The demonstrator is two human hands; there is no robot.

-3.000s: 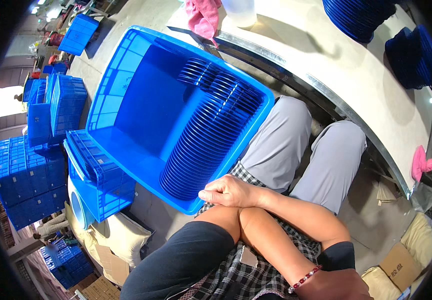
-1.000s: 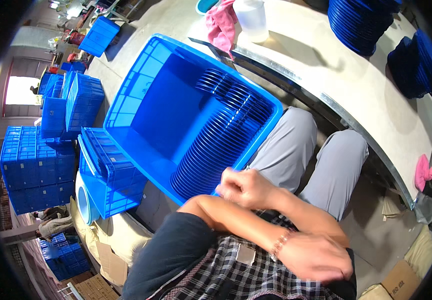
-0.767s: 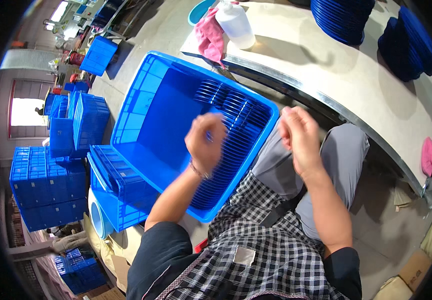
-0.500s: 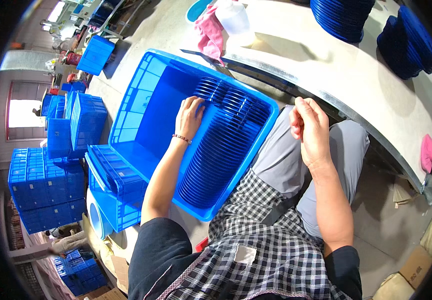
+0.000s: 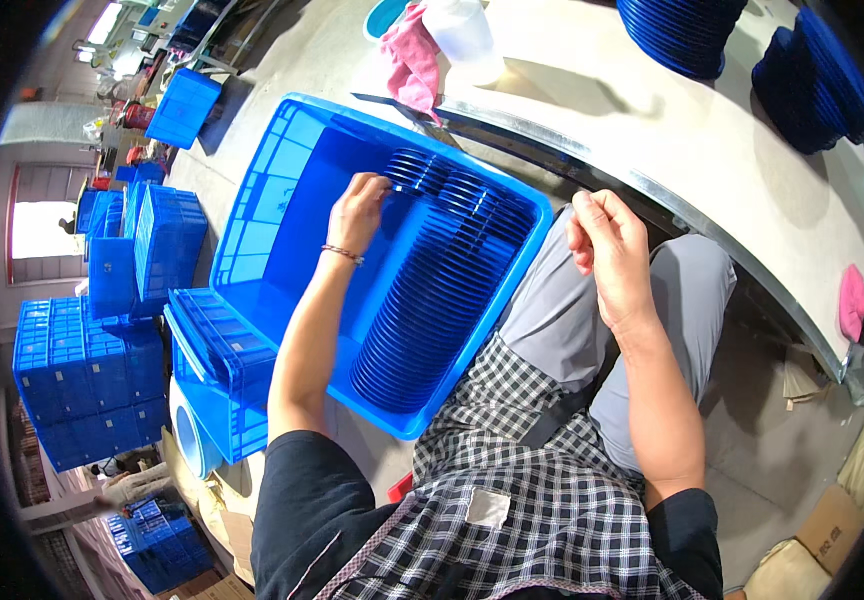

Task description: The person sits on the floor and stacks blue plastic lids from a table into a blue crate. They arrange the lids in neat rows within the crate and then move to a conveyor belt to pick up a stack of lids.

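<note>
A large blue plastic crate (image 5: pixel 279 190) stands tilted in front of me, with a long row of thin dark-blue round pieces (image 5: pixel 422 310) packed on edge along its right side. At the far end, a shorter row (image 5: pixel 412 170) lies beside it. My left hand (image 5: pixel 357 213) reaches inside the crate, its curled fingertips by the left edge of that shorter row; what they pinch, if anything, is too small to make out. Over my knees, to the right of the crate, my right hand (image 5: pixel 612 255) hangs raised with curled fingers and nothing visible in them.
A pale worktable (image 5: pixel 592 110) curves along the far right, bearing stacks of dark-blue round pieces (image 5: pixel 682 35), a white jug (image 5: pixel 462 40) and a pink cloth (image 5: pixel 413 65). A pink glove-like item (image 5: pixel 860 300) lies near its right end. Blue crates (image 5: pixel 92 360) are stacked at left.
My left hand has shifted left and slightly away from me, off the side of the long row. My right hand stays curled, moving slightly left. The view has shifted a little.
</note>
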